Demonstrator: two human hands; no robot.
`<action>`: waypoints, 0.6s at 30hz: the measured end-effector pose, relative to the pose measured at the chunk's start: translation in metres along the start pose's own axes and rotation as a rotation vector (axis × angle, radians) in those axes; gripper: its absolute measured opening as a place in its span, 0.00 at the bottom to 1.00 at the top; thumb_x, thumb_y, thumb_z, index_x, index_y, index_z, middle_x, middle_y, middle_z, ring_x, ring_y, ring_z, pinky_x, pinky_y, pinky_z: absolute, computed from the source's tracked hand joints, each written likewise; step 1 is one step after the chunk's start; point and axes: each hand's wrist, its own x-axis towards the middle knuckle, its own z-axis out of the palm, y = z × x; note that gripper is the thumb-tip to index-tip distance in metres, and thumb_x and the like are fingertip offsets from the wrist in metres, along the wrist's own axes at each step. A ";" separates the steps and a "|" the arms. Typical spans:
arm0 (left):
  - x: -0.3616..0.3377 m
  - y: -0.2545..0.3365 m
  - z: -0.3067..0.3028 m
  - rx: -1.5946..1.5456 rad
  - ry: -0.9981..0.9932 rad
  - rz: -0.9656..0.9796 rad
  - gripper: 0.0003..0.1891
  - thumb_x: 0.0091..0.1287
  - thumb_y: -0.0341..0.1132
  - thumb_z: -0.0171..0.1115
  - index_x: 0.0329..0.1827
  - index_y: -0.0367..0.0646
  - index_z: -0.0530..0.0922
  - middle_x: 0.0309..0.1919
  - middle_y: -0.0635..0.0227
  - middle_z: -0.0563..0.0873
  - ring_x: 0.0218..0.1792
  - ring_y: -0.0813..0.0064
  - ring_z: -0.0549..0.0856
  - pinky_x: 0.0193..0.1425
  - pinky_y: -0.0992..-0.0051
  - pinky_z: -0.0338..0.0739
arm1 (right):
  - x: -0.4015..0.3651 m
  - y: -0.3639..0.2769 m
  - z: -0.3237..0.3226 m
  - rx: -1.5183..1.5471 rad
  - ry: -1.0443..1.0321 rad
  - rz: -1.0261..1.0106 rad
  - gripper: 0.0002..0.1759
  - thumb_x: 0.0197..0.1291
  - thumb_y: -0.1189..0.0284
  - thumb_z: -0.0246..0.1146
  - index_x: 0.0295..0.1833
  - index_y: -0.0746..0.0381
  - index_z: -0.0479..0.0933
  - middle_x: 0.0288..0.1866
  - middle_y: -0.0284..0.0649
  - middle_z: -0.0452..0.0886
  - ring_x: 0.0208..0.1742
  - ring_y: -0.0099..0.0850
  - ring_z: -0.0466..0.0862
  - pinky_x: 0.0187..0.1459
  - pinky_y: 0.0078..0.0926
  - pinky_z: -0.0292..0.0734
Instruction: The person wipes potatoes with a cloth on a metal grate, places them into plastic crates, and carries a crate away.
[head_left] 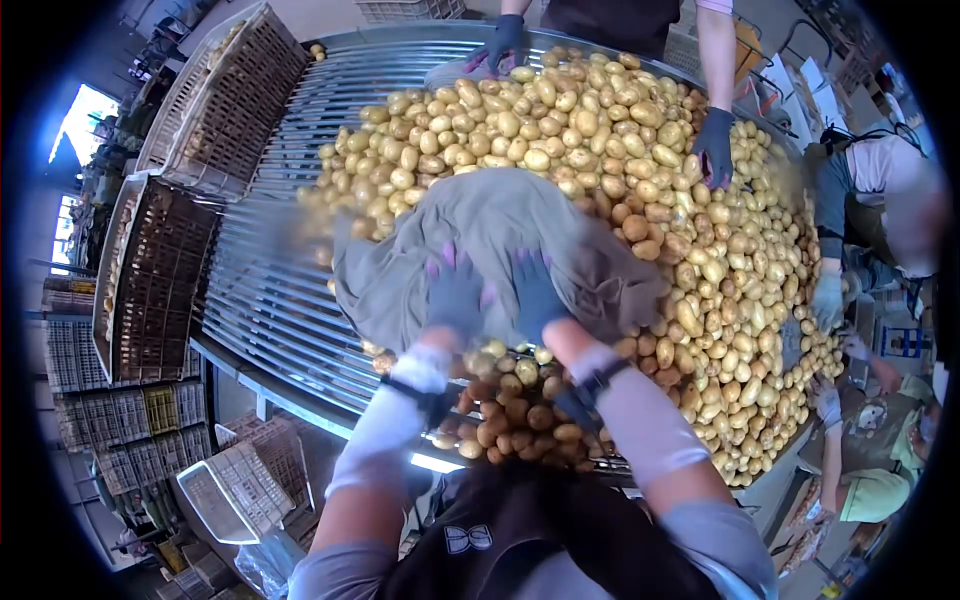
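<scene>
A grey-brown cloth (480,215) lies spread over part of a large heap of potatoes (590,125) on a slatted metal table. My left hand (455,290), in a dark grey glove, presses on the left part of the cloth with its fingers apart. Beside it, my right hand (538,295), gloved the same way, rests on the cloth with fingers spread. Only a small gap separates the two hands. More potatoes (520,415) lie close to my body, below the cloth.
Bare metal slats (290,290) show at the left. Plastic crates (160,270) stand along the table's left edge, with others stacked below. Across the table a person's gloved hands (714,148) touch the potatoes. Other people (870,450) work at the right edge.
</scene>
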 end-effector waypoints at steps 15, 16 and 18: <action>0.027 -0.023 0.000 -0.132 0.314 -0.186 0.34 0.72 0.48 0.66 0.80 0.47 0.71 0.88 0.49 0.54 0.87 0.34 0.48 0.84 0.30 0.46 | 0.054 -0.032 -0.067 0.370 -0.017 0.203 0.39 0.76 0.61 0.51 0.85 0.72 0.57 0.88 0.62 0.57 0.91 0.55 0.47 0.90 0.41 0.37; 0.020 -0.025 0.001 -0.130 0.247 -0.188 0.34 0.72 0.48 0.66 0.80 0.47 0.71 0.88 0.49 0.53 0.87 0.35 0.48 0.84 0.30 0.46 | 0.047 -0.033 -0.028 0.357 0.067 0.208 0.39 0.77 0.62 0.50 0.86 0.72 0.56 0.88 0.62 0.56 0.91 0.55 0.46 0.90 0.37 0.36; -0.033 -0.022 0.000 -0.137 0.098 -0.028 0.37 0.68 0.52 0.67 0.78 0.46 0.72 0.88 0.48 0.53 0.86 0.32 0.49 0.83 0.29 0.49 | 0.018 -0.029 -0.008 -0.291 -0.180 -0.180 0.39 0.75 0.60 0.49 0.85 0.72 0.59 0.89 0.58 0.55 0.91 0.58 0.44 0.89 0.57 0.31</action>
